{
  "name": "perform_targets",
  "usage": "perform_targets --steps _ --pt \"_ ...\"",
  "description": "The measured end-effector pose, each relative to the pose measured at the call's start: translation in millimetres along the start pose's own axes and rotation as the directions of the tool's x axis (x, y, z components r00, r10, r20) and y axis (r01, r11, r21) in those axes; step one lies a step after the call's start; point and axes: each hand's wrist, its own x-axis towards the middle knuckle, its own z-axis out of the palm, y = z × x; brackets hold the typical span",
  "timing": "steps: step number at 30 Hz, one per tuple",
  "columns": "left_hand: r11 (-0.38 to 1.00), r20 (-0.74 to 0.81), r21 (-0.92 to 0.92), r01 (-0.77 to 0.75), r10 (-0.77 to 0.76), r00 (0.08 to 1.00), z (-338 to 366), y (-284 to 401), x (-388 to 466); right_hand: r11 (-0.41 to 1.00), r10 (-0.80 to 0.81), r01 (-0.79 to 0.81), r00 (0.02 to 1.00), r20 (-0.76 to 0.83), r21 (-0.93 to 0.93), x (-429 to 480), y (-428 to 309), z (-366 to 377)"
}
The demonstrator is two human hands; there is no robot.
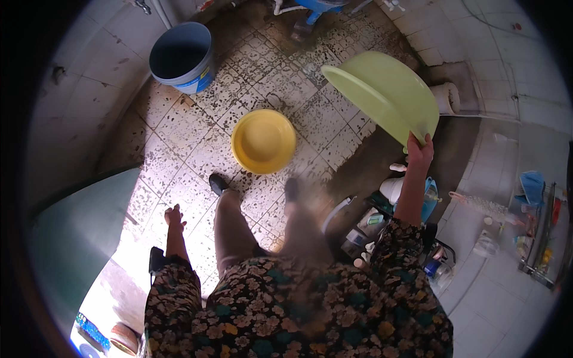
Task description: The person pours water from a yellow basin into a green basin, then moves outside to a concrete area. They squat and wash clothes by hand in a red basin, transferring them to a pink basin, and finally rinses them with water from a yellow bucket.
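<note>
My right hand (420,150) grips the rim of a large light-green plastic basin (389,96), which is tilted on its side at the upper right, its underside turned away to the right. Between my feet and the back of the room, a yellow round basin (263,142) rests upright on the patterned tile floor. Low on the left hangs my left hand (175,216), its fingers loosely bent and holding nothing. Whether the yellow basin contains water, I cannot tell.
A plastic bucket (181,56) stands by the left wall. At upper centre is a blue fixture (320,5) with a pipe. Toiletries and a white hose (336,214) lie at the right, near a white pipe end (447,98). A greenish door panel (85,219) is at the left.
</note>
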Motion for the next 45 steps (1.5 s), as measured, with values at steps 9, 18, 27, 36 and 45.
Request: perform_targets --steps 9,18,27,36,45 --pt "0.878 -0.131 -0.475 0.054 -0.131 0.983 -82 -93 -137 0.979 0.130 -0.153 0.978 0.166 0.135 -8 -38 69" --pt "0.716 0.005 -0.683 -0.147 0.206 0.978 -46 -272 -316 0.954 0.293 -0.300 0.940 0.175 0.012 -3 -47 140" --pt "0.424 0.149 -0.904 0.055 0.193 0.970 -17 -360 -265 0.918 0.388 -0.336 0.870 0.306 -0.209 3 -36 176" --pt "0.398 -0.135 -0.917 0.027 -0.372 0.918 -33 -270 -276 0.886 0.350 -0.161 0.847 0.400 -0.434 -48 16 256" --pt "0.167 0.110 -0.969 0.184 -0.377 0.919 -46 -347 -242 0.850 0.433 -0.319 0.877 0.211 -0.420 -77 155 248"
